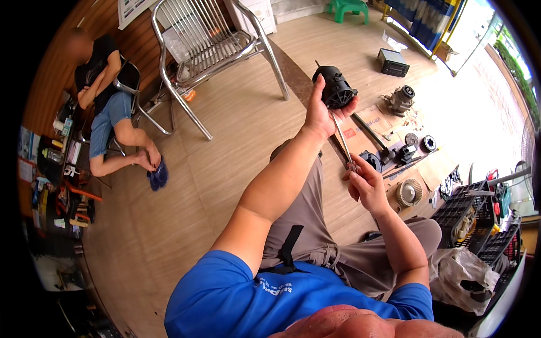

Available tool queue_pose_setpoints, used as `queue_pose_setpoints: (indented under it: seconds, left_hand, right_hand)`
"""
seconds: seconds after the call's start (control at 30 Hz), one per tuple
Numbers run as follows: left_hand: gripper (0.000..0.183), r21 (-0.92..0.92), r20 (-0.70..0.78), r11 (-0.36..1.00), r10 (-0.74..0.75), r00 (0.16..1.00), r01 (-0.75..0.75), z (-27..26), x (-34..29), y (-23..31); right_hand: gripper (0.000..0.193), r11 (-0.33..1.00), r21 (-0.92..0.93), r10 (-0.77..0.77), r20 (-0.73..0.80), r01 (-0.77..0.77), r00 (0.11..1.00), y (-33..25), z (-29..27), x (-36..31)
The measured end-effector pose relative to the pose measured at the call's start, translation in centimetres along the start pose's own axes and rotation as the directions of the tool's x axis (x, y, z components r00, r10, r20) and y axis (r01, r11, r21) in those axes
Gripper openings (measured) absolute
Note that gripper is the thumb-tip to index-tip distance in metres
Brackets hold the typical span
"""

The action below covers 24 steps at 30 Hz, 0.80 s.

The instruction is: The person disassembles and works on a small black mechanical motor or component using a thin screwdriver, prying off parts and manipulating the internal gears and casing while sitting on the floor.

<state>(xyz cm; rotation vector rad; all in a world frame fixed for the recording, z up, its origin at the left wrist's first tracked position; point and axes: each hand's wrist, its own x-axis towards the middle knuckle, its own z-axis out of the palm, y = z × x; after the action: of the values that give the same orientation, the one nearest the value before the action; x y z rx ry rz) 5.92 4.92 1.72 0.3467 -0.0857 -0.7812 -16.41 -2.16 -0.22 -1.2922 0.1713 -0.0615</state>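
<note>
My left hand (327, 115) is raised and wrapped round a black cylindrical motor (336, 87), which has a thin shaft sticking out of its far end. The motor's spoked end faces back toward me. In my right hand (366, 186) is a screwdriver (341, 137), held by the fingertips at its near end. Its long metal shaft slants up toward the motor and my left palm. Whether the tip touches the motor I cannot tell.
A flattened cardboard sheet (372, 117) carries an alternator-like unit (400, 100) and loose parts. A squirrel-cage fan wheel (409, 192) lies nearer. Black crates (470, 211) stand right, a metal chair (217, 48) ahead left. A person (104, 84) sits at far left.
</note>
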Motion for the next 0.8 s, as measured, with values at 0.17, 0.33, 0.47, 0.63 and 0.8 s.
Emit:
queue_pose_setpoints:
  seconds: [0.17, 0.33, 0.47, 0.63, 0.8]
  left_hand:
    - [0.066, 0.005, 0.048, 1.0, 0.021, 0.999, -0.021, 0.4, -0.2, -0.3]
    - [0.067, 0.002, 0.08, 1.0, 0.029, 0.996, -0.029, 0.8, -0.5, -0.6]
    - [0.067, -0.004, 0.099, 0.999, 0.041, 0.994, -0.041, 1.1, -0.5, -0.7]
    - [0.071, -0.041, 0.137, 0.998, 0.042, 0.99, -0.037, 0.9, 0.1, -1.0]
    - [0.073, -0.049, 0.12, 0.995, 0.093, 0.988, -0.088, 0.8, 0.0, -0.8]
  right_hand:
    - [0.045, 0.996, 0.085, 0.029, 0.022, -0.031, 0.999, -0.5, 0.0, 0.2]
    - [0.045, 0.99, 0.142, 0.02, 0.039, -0.025, 0.999, -0.2, -0.2, 0.3]
    - [0.044, 0.975, 0.218, 0.037, 0.056, -0.048, 0.998, 0.0, -0.4, 0.5]
    - [0.044, 0.846, 0.501, 0.142, 0.117, -0.182, 0.983, 0.0, -0.8, 0.4]
    - [0.051, 0.705, 0.666, 0.076, 0.274, -0.246, 0.959, 0.6, -0.2, 0.7]
